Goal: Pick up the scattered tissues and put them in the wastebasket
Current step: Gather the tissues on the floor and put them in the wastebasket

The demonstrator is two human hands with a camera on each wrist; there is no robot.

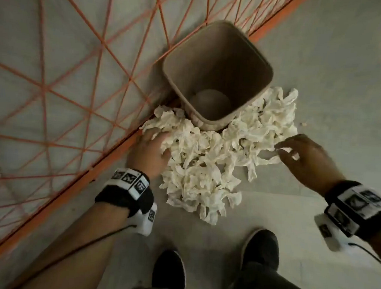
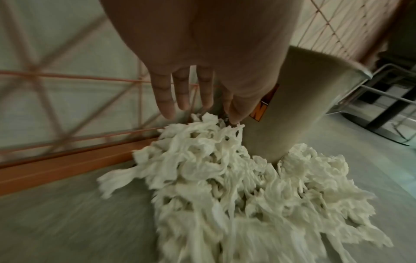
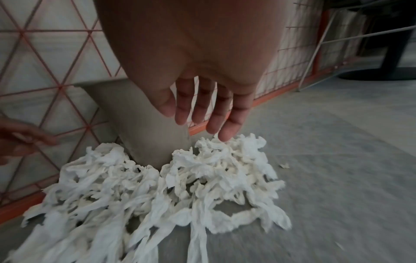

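A heap of crumpled white tissues (image 1: 208,159) lies on the grey floor around the foot of a tan wastebasket (image 1: 218,45), which looks empty inside. My left hand (image 1: 151,148) reaches into the heap's left edge beside the orange frame; its straight fingers (image 2: 166,99) hang just over the tissues (image 2: 213,178) and grip nothing. My right hand (image 1: 305,155) hovers at the heap's right edge. Its spread fingers (image 3: 227,128) sit just above the tissues (image 3: 202,178), next to the wastebasket (image 3: 144,128).
An orange wire-mesh frame (image 1: 61,87) with an orange base bar runs along the left, close against the basket. My two dark shoes (image 1: 259,249) stand near the heap's front. A small tissue scrap (image 1: 303,123) lies apart on the right floor. Metal furniture legs (image 2: 382,99) stand beyond the basket.
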